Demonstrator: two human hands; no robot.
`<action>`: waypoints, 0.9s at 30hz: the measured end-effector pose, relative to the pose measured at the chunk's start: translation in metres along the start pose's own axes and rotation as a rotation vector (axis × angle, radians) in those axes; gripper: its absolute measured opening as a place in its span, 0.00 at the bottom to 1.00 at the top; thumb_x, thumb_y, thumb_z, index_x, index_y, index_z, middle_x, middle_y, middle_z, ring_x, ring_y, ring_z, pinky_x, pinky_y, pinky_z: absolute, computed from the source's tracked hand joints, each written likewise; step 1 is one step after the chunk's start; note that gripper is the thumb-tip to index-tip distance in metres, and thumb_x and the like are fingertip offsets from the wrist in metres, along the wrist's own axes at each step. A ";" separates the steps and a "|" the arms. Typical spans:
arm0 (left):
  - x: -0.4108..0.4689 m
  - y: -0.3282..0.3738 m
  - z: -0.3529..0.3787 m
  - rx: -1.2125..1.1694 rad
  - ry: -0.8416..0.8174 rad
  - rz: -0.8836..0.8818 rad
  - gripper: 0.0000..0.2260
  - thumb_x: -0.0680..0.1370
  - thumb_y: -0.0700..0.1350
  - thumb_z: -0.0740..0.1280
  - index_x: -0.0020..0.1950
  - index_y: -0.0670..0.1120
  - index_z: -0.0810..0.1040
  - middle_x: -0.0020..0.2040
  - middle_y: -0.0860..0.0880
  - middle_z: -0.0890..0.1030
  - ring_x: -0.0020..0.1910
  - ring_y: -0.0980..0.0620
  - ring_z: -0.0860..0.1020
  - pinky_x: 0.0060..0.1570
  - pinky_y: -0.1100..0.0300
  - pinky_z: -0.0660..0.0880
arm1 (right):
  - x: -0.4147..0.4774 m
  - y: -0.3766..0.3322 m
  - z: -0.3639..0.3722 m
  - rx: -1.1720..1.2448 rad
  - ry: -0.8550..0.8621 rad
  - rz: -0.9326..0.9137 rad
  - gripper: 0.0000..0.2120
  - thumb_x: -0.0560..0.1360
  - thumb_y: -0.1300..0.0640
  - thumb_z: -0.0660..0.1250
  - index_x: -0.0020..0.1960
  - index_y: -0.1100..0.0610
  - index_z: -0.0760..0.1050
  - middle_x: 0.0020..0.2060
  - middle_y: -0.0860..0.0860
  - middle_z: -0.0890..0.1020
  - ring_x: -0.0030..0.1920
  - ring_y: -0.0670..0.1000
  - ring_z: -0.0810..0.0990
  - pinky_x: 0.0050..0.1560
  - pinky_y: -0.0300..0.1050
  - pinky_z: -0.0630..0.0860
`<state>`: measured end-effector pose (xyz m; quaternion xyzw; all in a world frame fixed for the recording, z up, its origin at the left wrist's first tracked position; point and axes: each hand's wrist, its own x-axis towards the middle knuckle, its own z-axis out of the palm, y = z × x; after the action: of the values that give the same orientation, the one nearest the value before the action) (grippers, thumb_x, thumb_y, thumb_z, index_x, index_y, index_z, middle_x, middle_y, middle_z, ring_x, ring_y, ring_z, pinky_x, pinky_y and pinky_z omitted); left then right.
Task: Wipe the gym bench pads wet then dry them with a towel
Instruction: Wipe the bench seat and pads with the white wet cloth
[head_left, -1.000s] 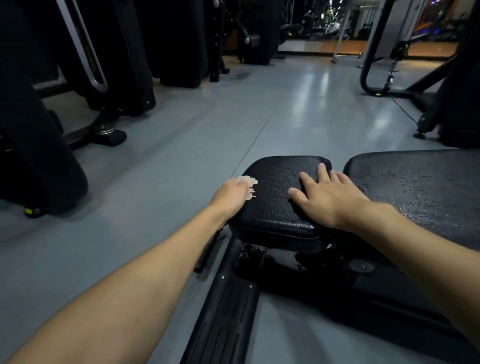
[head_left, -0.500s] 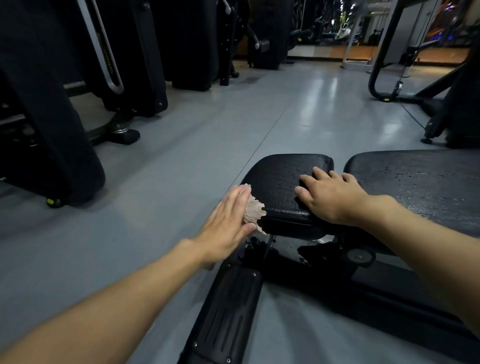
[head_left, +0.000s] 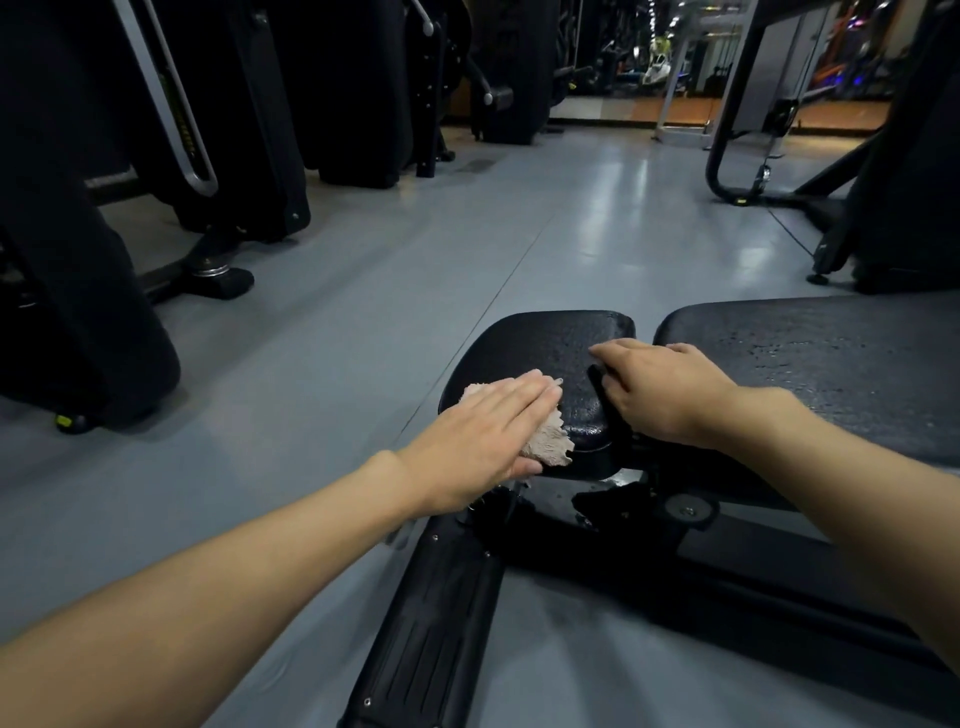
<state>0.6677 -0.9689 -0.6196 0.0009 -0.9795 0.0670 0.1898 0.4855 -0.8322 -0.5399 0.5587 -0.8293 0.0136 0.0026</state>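
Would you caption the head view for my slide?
Left hand presses a beige cloth onto the black seat pad, where the right hand also rests.

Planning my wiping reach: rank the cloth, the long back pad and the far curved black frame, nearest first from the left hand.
1. The cloth, pressed under the left hand.
2. The long back pad, to the right.
3. The curved black frame, far back right.

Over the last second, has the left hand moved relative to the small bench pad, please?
Yes: the left hand, flat on the cloth, slid from the small bench pad's left edge toward its near corner.
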 end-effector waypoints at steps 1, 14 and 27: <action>-0.003 -0.004 0.000 -0.012 -0.013 0.007 0.36 0.78 0.59 0.59 0.78 0.40 0.55 0.78 0.42 0.60 0.78 0.44 0.56 0.76 0.52 0.53 | 0.001 0.000 0.000 -0.006 0.000 -0.004 0.20 0.83 0.53 0.51 0.73 0.51 0.65 0.73 0.48 0.69 0.70 0.51 0.71 0.73 0.57 0.60; 0.030 0.008 -0.013 0.072 -0.037 0.157 0.44 0.68 0.44 0.77 0.77 0.35 0.57 0.77 0.37 0.62 0.76 0.41 0.61 0.73 0.52 0.57 | -0.010 0.012 -0.005 0.187 0.078 0.006 0.27 0.77 0.66 0.54 0.76 0.57 0.63 0.70 0.56 0.74 0.69 0.57 0.71 0.68 0.51 0.68; 0.030 -0.001 -0.002 0.083 0.004 0.178 0.45 0.68 0.53 0.77 0.76 0.37 0.60 0.76 0.38 0.64 0.75 0.40 0.63 0.73 0.48 0.63 | 0.005 0.023 0.000 0.401 0.158 0.098 0.31 0.73 0.70 0.54 0.75 0.57 0.66 0.63 0.58 0.79 0.66 0.58 0.75 0.66 0.51 0.71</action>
<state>0.6401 -0.9687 -0.6067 -0.0787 -0.9717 0.1240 0.1850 0.4621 -0.8286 -0.5405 0.5042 -0.8333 0.2221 -0.0444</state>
